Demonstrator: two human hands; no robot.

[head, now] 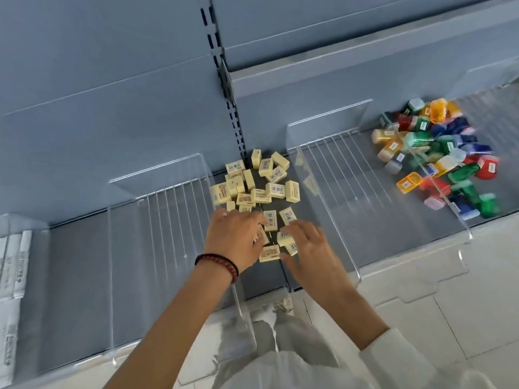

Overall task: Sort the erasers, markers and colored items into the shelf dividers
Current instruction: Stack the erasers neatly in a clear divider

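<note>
White packs (12,262) run off the left edge; print on erasers (275,189) is illegible.

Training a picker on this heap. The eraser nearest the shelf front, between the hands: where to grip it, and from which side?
Probably best from above, pinching the front eraser across its two long edges. It lies flat, label up, and its front edge is free. A neighbouring eraser crowds its right end, and the left hand is close to its left end.

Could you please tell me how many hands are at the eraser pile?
2: the left hand, wearing a beaded bracelet, at the near-left edge of the eraser pile; the right hand at its near-right edge.
</note>
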